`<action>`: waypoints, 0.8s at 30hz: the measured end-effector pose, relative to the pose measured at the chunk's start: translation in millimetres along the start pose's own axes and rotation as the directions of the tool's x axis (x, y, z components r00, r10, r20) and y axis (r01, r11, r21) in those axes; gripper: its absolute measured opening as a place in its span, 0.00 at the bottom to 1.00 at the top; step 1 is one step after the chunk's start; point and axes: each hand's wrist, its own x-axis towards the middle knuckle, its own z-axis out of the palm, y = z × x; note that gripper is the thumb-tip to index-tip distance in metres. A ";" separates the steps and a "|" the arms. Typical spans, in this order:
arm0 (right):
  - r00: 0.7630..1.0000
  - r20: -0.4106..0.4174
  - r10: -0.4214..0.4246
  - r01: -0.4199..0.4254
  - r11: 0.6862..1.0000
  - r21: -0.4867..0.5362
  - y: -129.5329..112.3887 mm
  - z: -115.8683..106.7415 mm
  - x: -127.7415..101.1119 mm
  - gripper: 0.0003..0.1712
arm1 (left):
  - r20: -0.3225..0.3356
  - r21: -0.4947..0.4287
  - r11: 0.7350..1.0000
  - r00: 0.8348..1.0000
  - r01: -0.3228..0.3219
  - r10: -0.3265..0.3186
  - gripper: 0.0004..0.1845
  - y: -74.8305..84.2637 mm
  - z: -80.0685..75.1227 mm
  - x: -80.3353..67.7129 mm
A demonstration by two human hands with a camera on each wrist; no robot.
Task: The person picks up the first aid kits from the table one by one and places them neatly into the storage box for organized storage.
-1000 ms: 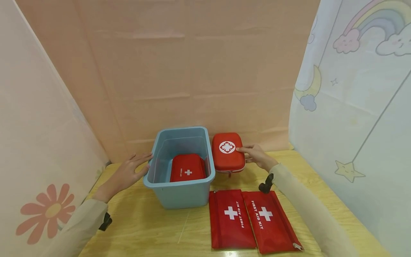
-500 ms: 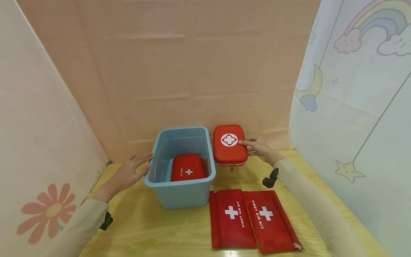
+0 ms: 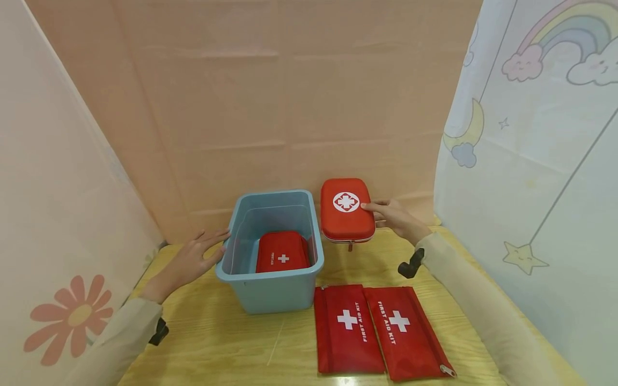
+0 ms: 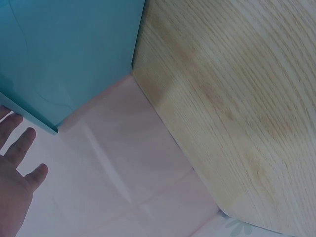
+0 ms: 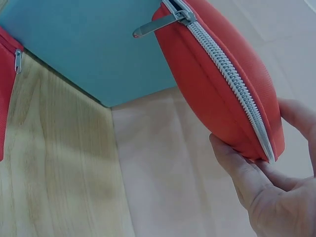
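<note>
My right hand (image 3: 397,217) pinches a red zippered hard case (image 3: 346,220) by its right edge, thumb on top and fingers beneath. The case has a white cross emblem and is held above the table, beside the right wall of a blue plastic bin (image 3: 275,292). In the right wrist view the case's silver zipper (image 5: 229,74) is closed along the side. My left hand (image 3: 195,257) rests on the bin's left rim with fingers extended; the left wrist view shows some fingers (image 4: 22,145) near that rim. Inside the bin lies a red first aid pouch (image 3: 282,252).
Two flat red first aid kit pouches (image 3: 350,343) lie side by side on the wooden table (image 3: 232,343), in front of the raised case. A peach cloth (image 3: 289,107) hangs behind the table. Printed white curtains (image 3: 531,187) stand at both sides.
The right hand has lifted the red case upward and slightly to the right, away from the table. The left hand and the bin have stayed in place.
</note>
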 end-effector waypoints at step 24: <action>0.998 0.047 -0.040 0.037 0.997 0.062 -27.0 18.8 0.4 0.34 | -0.005 0.015 1.000 1.000 -0.010 0.010 0.25 -2.8 2.4 1.9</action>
